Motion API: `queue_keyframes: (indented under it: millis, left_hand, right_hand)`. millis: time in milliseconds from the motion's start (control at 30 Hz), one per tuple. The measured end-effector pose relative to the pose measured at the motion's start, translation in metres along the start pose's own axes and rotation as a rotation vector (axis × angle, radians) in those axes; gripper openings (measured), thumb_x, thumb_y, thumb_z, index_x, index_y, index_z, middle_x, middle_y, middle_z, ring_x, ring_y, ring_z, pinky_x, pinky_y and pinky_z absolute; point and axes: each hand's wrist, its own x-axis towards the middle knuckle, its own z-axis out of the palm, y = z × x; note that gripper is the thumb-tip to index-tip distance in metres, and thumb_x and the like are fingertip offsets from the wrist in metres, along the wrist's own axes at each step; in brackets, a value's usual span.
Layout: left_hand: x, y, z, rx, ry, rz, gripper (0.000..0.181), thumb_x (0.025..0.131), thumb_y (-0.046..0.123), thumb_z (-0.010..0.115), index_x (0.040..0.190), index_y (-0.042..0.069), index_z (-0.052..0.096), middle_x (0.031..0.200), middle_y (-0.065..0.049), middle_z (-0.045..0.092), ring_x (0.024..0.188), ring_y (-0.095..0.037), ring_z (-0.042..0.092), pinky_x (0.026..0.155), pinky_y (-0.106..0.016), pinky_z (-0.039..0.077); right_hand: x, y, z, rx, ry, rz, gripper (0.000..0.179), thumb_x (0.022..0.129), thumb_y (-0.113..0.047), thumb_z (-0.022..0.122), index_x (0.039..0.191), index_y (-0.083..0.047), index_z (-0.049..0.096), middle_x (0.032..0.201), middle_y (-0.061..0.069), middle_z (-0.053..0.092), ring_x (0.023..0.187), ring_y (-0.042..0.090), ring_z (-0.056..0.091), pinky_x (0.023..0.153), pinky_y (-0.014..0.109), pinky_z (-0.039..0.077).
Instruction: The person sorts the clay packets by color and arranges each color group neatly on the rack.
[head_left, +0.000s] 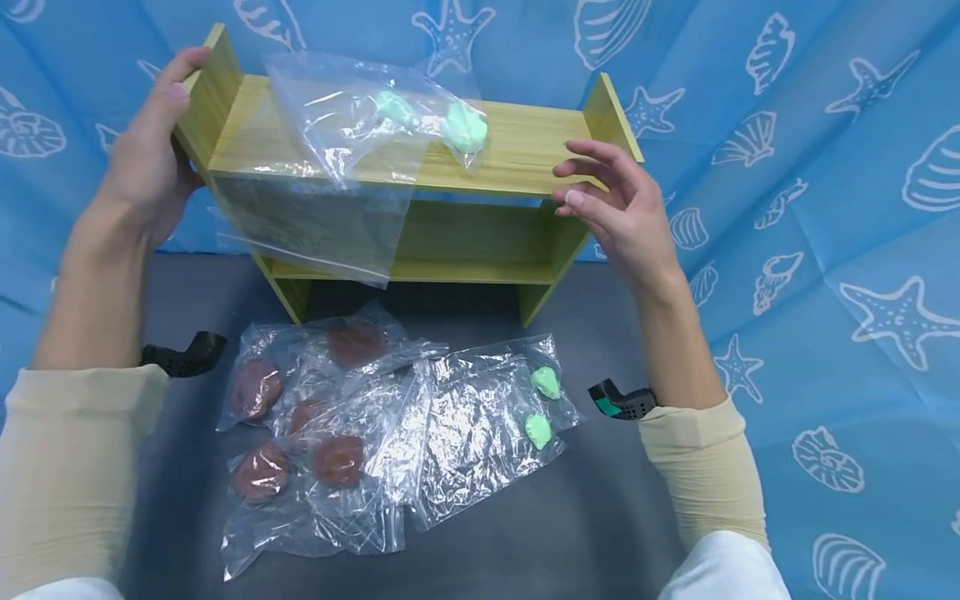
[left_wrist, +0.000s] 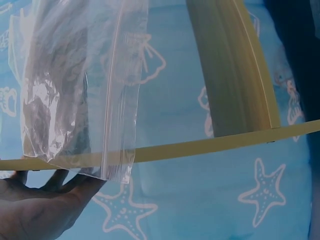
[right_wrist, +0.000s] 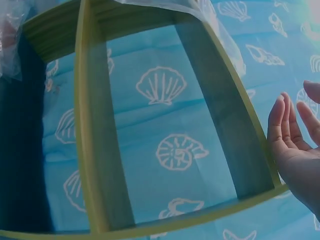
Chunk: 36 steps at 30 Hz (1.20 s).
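A small two-tier wooden shelf [head_left: 517,162] stands on the dark table. My left hand [head_left: 146,158] grips its left side panel [head_left: 210,100], with thumb and fingers at the panel's edges. On the upper board lies a clear zip bag [head_left: 330,108] with two light green lumps [head_left: 465,127]; its zip end hangs down over the front of the shelf. In the left wrist view, the bag [left_wrist: 115,90] overlaps the panel's edge just above my left hand [left_wrist: 45,205]. My right hand [head_left: 618,204], fingers loosely bent and holding nothing, is by the upper board's right end.
In front of the shelf, overlapping clear zip bags lie on the table [head_left: 480,550]. Several hold reddish-brown lumps [head_left: 339,461]; at the right are light green lumps [head_left: 537,431]. A blue curtain [head_left: 825,250] with white shell and starfish prints hangs behind and at the sides.
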Motion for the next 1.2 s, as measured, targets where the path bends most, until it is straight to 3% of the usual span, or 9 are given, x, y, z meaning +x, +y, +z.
queue_keyframes:
  millis: [233, 500, 767, 1000, 1200]
  left_hand:
    - [-0.001, -0.002, 0.001, 0.0, -0.01, -0.012, 0.046, 0.106, 0.033, 0.029, 0.15, 0.032, 0.038, 0.131, -0.005, 0.038, 0.111, -0.018, 0.039, 0.096, -0.044, 0.02]
    - [-0.004, -0.004, -0.003, -0.029, -0.014, 0.002, 0.045, 0.105, 0.031, 0.033, 0.149, 0.029, 0.04, 0.126, -0.009, 0.042, 0.106, -0.02, 0.042, 0.083, -0.038, 0.032]
    - [-0.003, -0.003, -0.001, 0.013, -0.003, 0.002, 0.045, 0.105, 0.031, 0.031, 0.15, 0.03, 0.038, 0.128, -0.007, 0.041, 0.108, -0.019, 0.041, 0.085, -0.04, 0.031]
    - [-0.005, -0.004, -0.003, 0.014, 0.009, -0.026, 0.045, 0.106, 0.032, 0.03, 0.15, 0.031, 0.037, 0.128, -0.006, 0.041, 0.108, -0.018, 0.041, 0.087, -0.04, 0.031]
    - [-0.007, -0.004, -0.006, 0.028, 0.014, -0.026, 0.045, 0.106, 0.033, 0.029, 0.15, 0.031, 0.039, 0.129, -0.006, 0.038, 0.109, -0.019, 0.04, 0.085, -0.039, 0.033]
  right_hand:
    - [-0.03, 0.012, -0.013, -0.047, 0.002, -0.051, 0.044, 0.089, 0.014, 0.057, 0.132, 0.005, 0.057, 0.113, 0.023, 0.059, 0.088, 0.024, 0.067, 0.082, 0.033, 0.056]
    - [-0.063, 0.031, -0.025, -0.044, -0.03, -0.03, 0.045, 0.088, 0.015, 0.057, 0.133, 0.012, 0.052, 0.115, 0.021, 0.06, 0.091, 0.025, 0.066, 0.083, 0.033, 0.055]
    - [-0.097, 0.06, -0.044, -0.113, -0.097, 0.015, 0.048, 0.088, 0.018, 0.058, 0.134, 0.012, 0.05, 0.119, 0.022, 0.06, 0.099, 0.024, 0.065, 0.087, 0.032, 0.054]
    - [-0.132, 0.089, -0.047, -0.158, -0.071, 0.049, 0.046, 0.089, 0.016, 0.06, 0.133, 0.015, 0.048, 0.119, 0.016, 0.063, 0.102, 0.022, 0.065, 0.087, 0.028, 0.054]
    - [-0.164, 0.116, -0.045, -0.153, -0.047, 0.149, 0.046, 0.09, 0.013, 0.061, 0.135, 0.012, 0.049, 0.121, 0.013, 0.063, 0.104, 0.024, 0.064, 0.087, 0.028, 0.054]
